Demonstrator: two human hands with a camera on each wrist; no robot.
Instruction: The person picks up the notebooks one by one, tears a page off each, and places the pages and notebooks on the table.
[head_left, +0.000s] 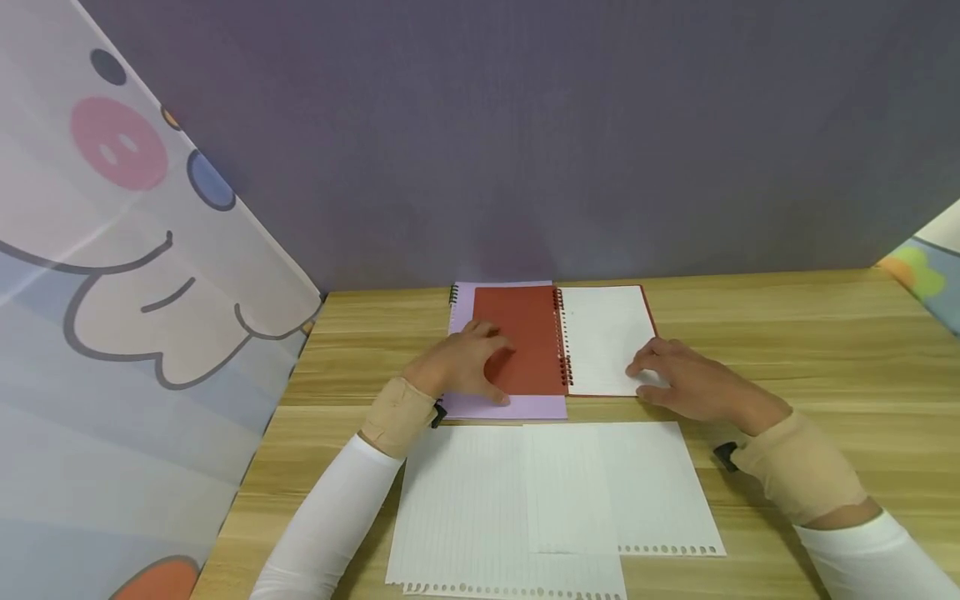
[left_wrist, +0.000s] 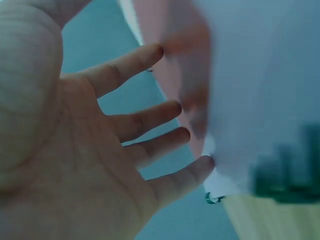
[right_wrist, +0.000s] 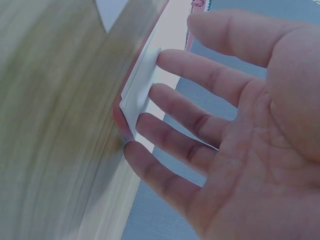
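Observation:
A red spiral notebook lies spread flat in the head view, its red cover [head_left: 531, 333] on the left and a white lined page [head_left: 603, 333] on the right. Beneath its left half is a lilac spiral notebook [head_left: 536, 407]. My left hand [head_left: 463, 364] is over the left side of the red cover, fingers spread and slightly bent, thumb near the lower edge. At the right edge of the white page is my right hand [head_left: 690, 382]. In the right wrist view its fingertips are right at the page edges [right_wrist: 134, 102], the fingers loosely extended and gripping nothing.
Loose lined sheets with punched edges [head_left: 480, 508] overlap one another in front of the notebooks, another sheet [head_left: 660, 483] lying to the right. A grey panel [head_left: 562, 150] rises behind the wooden table [head_left: 810, 350]. A cartoon-printed sheet [head_left: 187, 333] stands at the left.

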